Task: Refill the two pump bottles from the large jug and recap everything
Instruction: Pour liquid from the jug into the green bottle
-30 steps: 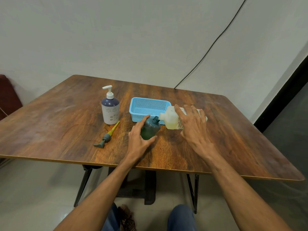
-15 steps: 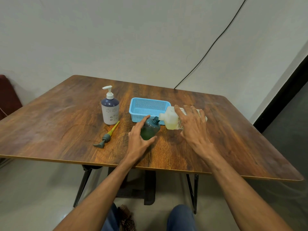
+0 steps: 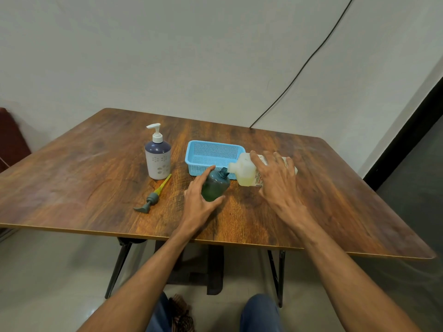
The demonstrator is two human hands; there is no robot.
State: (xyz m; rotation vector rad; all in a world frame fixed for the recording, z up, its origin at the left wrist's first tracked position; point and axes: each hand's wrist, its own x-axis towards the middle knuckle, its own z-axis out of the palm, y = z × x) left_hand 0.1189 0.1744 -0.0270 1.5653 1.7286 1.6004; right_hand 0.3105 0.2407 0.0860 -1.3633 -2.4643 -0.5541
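Green and open-necked, the small bottle sits near the middle of the wooden table, tilted. We see the left hand wrapped round it, thumb on one side and fingers on the other. The right hand grips the pale jug from above, tipped on its side with its spout at the bottle's neck. Just behind them sits a blue basket. Toward the left edge a capped white bottle stands upright, with a loose pump lying in front of it.
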